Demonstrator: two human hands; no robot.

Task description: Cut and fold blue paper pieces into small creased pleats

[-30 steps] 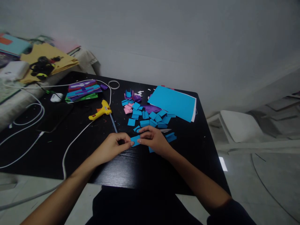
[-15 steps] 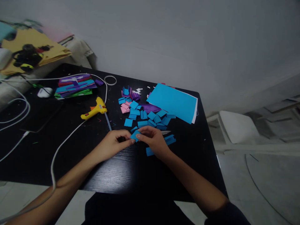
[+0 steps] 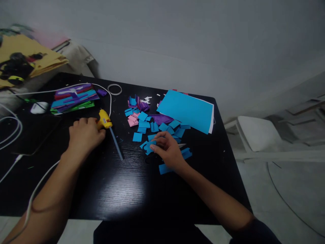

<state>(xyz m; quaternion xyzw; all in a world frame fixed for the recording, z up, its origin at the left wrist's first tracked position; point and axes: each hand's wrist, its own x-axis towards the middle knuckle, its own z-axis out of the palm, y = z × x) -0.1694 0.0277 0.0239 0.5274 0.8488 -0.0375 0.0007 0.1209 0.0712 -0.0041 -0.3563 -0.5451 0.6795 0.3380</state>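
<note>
My left hand (image 3: 85, 135) is wrapped round the handle of the yellow glue gun (image 3: 104, 119), whose body and nozzle show past my thumb. A long glue stick (image 3: 116, 143) sticks out of the gun's rear towards me. In my right hand (image 3: 169, 149) a small folded blue paper piece (image 3: 150, 146) is pinched between thumb and fingers. Just beyond it lie several folded blue pieces (image 3: 144, 124). Pink pieces (image 3: 133, 119) and purple ones (image 3: 143, 105) are heaped behind them. Scissors (image 3: 181, 145) are partly hidden by my right hand.
A blue sheet (image 3: 186, 110) lies on white paper at the back right of the black table (image 3: 198, 189). Coloured foam or paper stacks (image 3: 74, 98), a white cable (image 3: 111, 101), a ring (image 3: 114, 89), a white case (image 3: 39, 107) and a dark phone (image 3: 35, 135) are at left.
My left hand has let go of the blue piece and moved left onto the glue gun, whose stick has turned slightly. My right hand still holds the blue piece.
</note>
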